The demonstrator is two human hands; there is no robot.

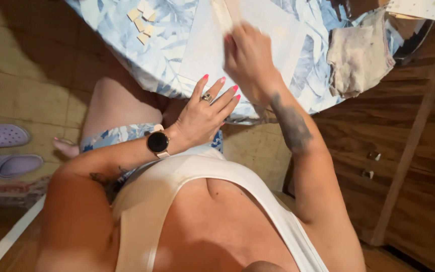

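Note:
My left hand point(205, 112) lies flat with fingers spread at the near edge of a pale square board point(202, 50) on a table covered with a blue leaf-print cloth point(159, 60). A ring and a round wristwatch are on that hand and wrist. My right hand point(247, 58) is over the board, fingers curled around a thin pale strip point(222, 12) that runs toward the far edge. The hand is blurred, so the grip is unclear. Several small beige square pieces point(142, 22) lie on the cloth to the left of the board.
A crumpled grey rag point(358, 53) lies on the table at right, beside a dark round dish rim point(419, 43). A wooden cabinet point(404, 151) stands at right. Two lilac clogs point(3, 148) sit on the tiled floor at left.

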